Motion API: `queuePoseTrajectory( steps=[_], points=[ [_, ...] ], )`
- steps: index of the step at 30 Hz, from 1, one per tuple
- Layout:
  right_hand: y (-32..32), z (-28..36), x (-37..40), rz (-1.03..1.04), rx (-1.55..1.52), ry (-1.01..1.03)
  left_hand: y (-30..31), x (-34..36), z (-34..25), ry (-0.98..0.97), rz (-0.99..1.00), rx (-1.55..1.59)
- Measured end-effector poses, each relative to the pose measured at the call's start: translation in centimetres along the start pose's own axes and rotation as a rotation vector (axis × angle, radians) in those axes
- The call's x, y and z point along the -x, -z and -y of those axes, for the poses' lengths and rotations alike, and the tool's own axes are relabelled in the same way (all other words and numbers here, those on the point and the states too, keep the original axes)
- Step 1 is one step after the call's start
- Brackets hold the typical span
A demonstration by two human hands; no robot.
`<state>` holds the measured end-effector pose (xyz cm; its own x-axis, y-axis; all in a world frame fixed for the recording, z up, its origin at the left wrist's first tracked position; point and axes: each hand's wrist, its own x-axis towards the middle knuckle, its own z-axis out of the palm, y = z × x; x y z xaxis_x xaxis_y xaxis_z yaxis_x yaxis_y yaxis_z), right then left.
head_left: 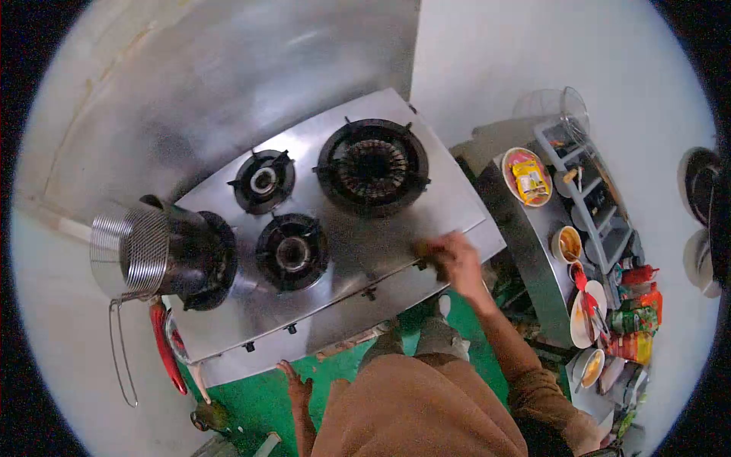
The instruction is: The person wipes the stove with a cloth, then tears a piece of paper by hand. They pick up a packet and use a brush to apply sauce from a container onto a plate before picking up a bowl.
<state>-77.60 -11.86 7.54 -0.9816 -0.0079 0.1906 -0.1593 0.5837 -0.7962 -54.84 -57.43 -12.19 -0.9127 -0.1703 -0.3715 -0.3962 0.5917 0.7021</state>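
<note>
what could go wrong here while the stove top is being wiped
The right hand presses a yellowish sponge at the front edge of the stove, close to a knob; a slip might bump and turn it. The wire basket sticks out of the pot past the stove's left side; wiping over there could tip it off.

The right hand (455, 263) is blurred and covers most of the yellow pad (423, 249), so its grip cannot be told.
</note>
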Motion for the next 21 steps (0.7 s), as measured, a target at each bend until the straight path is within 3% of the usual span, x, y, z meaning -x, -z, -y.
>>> queuePoseTrajectory(
  steps=[1,3,5,7,8,10,11,13,14,16,17,19,21],
  points=[
    [0.4,0.3,-1.1,-0.155,0.056,-0.048,-0.2,0.3,0.2,0.007,-0.013,0.002],
    [-2.1,-3.0,-2.7,-0.187,0.213,-0.021,-0.4,0.4,0.8,-0.184,-0.077,-0.101],
    [-4.0,-2.6,-2.6,-0.230,0.378,0.011,-0.6,0.1,2.3,-0.130,-0.064,-0.039],
    [-5.6,0.8,-0.8,0.091,0.163,-0.031,-1.0,-0.2,2.3,-0.076,-0.058,0.039],
    [-6.1,1.9,-0.4,0.098,0.167,-0.024,-1.0,0.1,2.1,-0.069,-0.067,0.014],
    [-6.9,4.3,-0.5,0.532,0.070,0.089,-0.9,0.1,1.1,-0.058,-0.090,-0.001],
    [-7.4,5.4,-1.7,0.544,0.074,0.104,-0.9,0.0,0.7,-0.106,-0.120,-0.036],
    [-7.9,8.2,-5.4,0.243,0.202,0.247,-0.7,0.6,-0.3,-0.128,-0.163,-0.065],
    [-8.4,8.7,-7.3,0.262,0.196,0.258,-0.2,0.7,-1.2,-0.132,-0.159,-0.111],
    [-9.8,9.7,-9.9,0.068,0.253,0.325,-0.2,1.0,-1.4,-0.123,-0.161,-0.163],
    [-10.9,8.6,-9.2,0.078,0.243,0.328,-0.6,0.8,-0.9,-0.090,-0.156,-0.159],
    [-13.9,3.1,-6.1,0.186,0.545,0.270,-0.6,0.2,-0.3,-0.050,-0.166,-0.144],
    [-18.2,-2.6,-1.1,-0.055,-0.258,0.051,-1.0,0.5,-0.1,-0.074,-0.179,-0.138]
  ],
)
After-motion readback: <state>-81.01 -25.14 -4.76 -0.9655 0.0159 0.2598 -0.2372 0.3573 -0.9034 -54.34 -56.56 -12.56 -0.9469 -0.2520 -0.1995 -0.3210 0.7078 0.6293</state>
